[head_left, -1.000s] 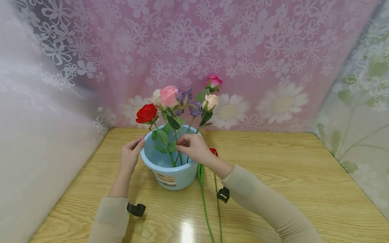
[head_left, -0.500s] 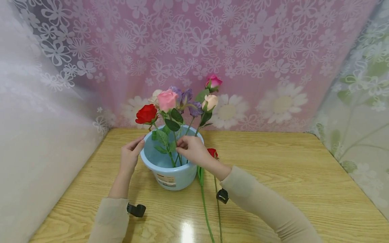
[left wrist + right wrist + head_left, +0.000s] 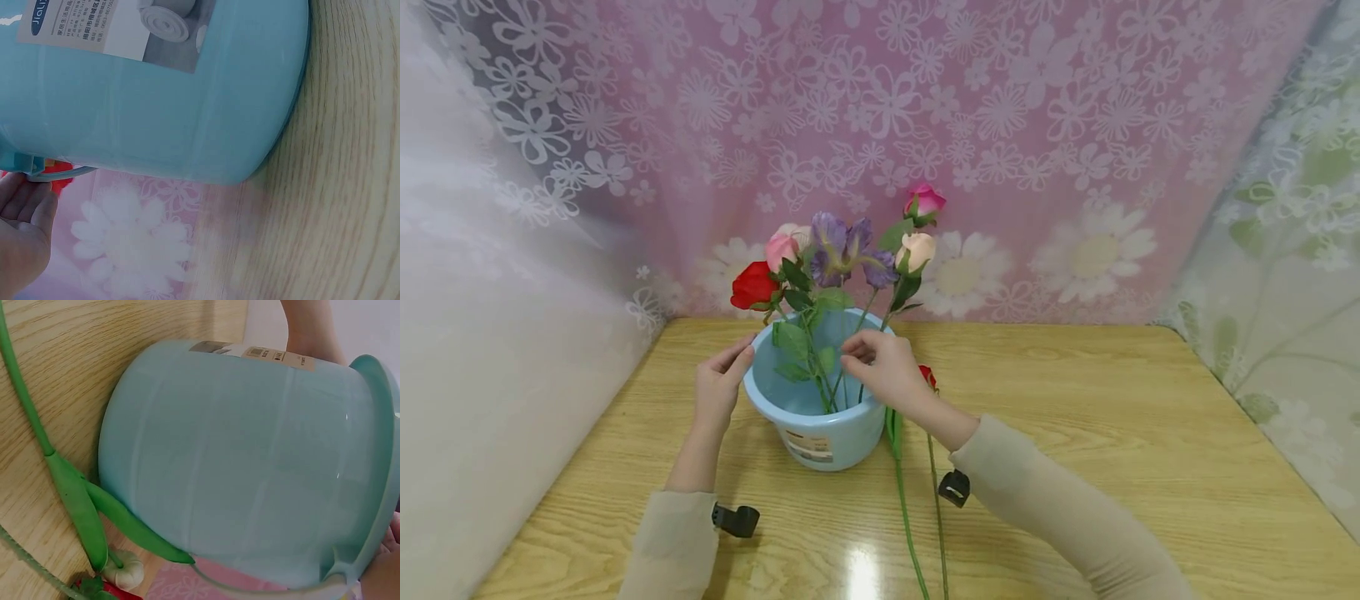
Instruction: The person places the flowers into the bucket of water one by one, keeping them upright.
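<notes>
A light blue plastic bucket (image 3: 838, 442) holds several artificial flowers. My left hand (image 3: 718, 387) grips its left rim, thumb and fingers at the edge; the left wrist view shows the fingers (image 3: 28, 203) beside the handle (image 3: 62, 174). Over the right side of the bucket is my right hand (image 3: 883, 371), fingers loosely bent close to the thin stem of a purple iris (image 3: 842, 250). No flower shows in its grasp. A pink rose (image 3: 781, 250) leans left beside a red rose (image 3: 754, 286). A cream rose (image 3: 917, 252) and a magenta rose (image 3: 927, 200) stand on the right.
Right of the bucket, another red rose (image 3: 928, 377) and a green-stemmed flower (image 3: 904, 500) lie on the wooden table (image 3: 1075, 417); its pale bloom (image 3: 124, 570) shows in the right wrist view. A pink floral curtain (image 3: 1037, 150) hangs behind.
The pink rose has tipped left towards the red rose, uncovering more of the purple iris. My right hand has come away slightly right of its stem. The left hand stays at the rim.
</notes>
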Demonstrator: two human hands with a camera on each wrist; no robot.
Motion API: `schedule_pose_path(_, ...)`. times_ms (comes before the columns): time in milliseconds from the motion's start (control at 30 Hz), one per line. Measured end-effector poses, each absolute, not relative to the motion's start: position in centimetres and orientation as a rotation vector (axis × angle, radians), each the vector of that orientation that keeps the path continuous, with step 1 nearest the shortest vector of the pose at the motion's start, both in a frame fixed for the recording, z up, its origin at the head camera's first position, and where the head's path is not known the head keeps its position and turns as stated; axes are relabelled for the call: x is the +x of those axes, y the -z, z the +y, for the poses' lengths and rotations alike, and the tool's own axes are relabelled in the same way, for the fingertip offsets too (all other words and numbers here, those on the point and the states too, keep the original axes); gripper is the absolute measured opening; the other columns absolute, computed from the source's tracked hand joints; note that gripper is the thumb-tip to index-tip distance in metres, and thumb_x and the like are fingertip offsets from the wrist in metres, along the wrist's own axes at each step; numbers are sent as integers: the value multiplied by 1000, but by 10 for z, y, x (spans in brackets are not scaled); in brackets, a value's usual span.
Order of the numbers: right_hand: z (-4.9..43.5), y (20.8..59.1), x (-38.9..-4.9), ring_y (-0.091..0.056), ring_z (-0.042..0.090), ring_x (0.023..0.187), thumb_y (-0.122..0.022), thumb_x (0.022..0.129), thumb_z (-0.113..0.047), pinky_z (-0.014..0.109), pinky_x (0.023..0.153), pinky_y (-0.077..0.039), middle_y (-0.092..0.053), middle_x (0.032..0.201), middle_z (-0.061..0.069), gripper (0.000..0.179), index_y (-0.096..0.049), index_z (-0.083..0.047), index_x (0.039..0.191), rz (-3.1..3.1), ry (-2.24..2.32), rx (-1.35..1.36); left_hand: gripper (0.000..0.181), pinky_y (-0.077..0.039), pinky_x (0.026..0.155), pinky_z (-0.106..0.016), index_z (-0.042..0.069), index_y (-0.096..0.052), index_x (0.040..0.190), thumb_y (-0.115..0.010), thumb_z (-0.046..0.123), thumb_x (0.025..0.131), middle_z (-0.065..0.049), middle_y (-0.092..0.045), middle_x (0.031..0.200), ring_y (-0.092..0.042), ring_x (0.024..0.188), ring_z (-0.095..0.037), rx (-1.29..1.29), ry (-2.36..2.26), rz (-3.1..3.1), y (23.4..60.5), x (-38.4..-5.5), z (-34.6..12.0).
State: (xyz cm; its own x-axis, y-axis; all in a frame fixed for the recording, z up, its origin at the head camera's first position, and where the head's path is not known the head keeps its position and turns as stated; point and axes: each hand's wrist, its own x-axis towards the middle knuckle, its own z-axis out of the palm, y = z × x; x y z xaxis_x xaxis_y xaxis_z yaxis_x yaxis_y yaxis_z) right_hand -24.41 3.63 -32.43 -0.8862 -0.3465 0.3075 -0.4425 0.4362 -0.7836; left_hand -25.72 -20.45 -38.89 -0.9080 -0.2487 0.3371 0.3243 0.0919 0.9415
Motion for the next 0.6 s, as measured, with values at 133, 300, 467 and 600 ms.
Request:
schedule_pose_path(133, 45, 326, -244, -59, 13, 72, -61, 83, -9, 25, 59, -48, -63, 81, 2, 11, -64, -2, 92, -2481, -1512, 676, 30, -46, 76, -17, -5, -60, 110, -59, 13, 86, -4, -62, 105, -56, 93, -5, -83, 1872, -1951, 389, -257, -205)
schedule_pose_path(300, 58, 329, -241, -61, 21, 72, -59, 84, -4, 26, 60, -49, -63, 81, 9, 9, -62, 2, 90, -2357, -1654, 677, 33, -45, 78, -18, -8, -58, 111, -59, 13, 86, -8, -62, 108, -56, 95, -6, -79, 1889, -1940, 389, -256, -204)
schedule_pose_path(467, 73, 329, -236, -61, 28, 72, -58, 84, 0, 23, 57, -47, -63, 80, 15, 10, -61, 7, 89, -2323, -1700, 665, 33, -45, 78, -18, -7, -58, 111, -59, 13, 86, -9, -61, 108, -55, 96, -6, -69, 1881, -1953, 389, -256, -204)
schedule_pose_path(600, 79, 318, -223, -59, 32, 68, -57, 82, 4, 21, 53, -46, -62, 77, 19, 8, -60, 10, 87, -2340, -1671, 639, 32, -44, 78, -17, -7, -58, 111, -58, 13, 87, -10, -61, 108, -55, 96, -5, -66, 1864, -1962, 388, -256, -204)
